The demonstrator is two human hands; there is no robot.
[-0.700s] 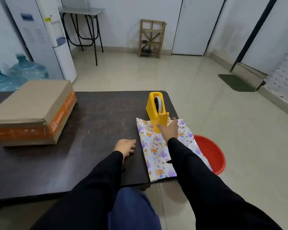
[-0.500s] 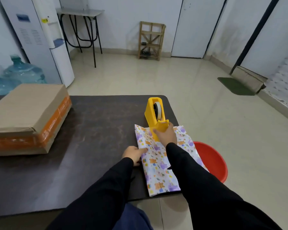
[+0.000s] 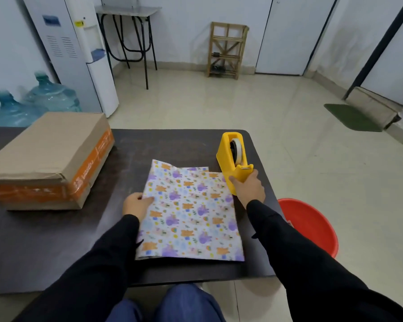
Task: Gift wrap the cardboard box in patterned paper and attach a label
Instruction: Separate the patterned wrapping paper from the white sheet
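Observation:
A folded sheet of patterned paper (image 3: 191, 214) with bears and purple animals lies flat on the dark table (image 3: 56, 240) in front of me. My left hand (image 3: 136, 203) pinches its left edge. My right hand (image 3: 249, 188) grips the near end of a yellow tape dispenser (image 3: 228, 156), which stands just off the paper's far right corner. The cardboard box (image 3: 44, 159), sealed with orange tape, sits at the table's left, apart from both hands.
A red plastic basin (image 3: 312, 224) stands on the floor by the table's right edge. Two blue water jugs (image 3: 49, 94) and a white water dispenser (image 3: 75, 47) are behind the box. A wooden rack (image 3: 227, 49) stands at the far wall.
My left hand reached over and took the paper's left edge; the paper slid left toward the table's middle. My right hand closed on the tape dispenser, which now stands off the paper.

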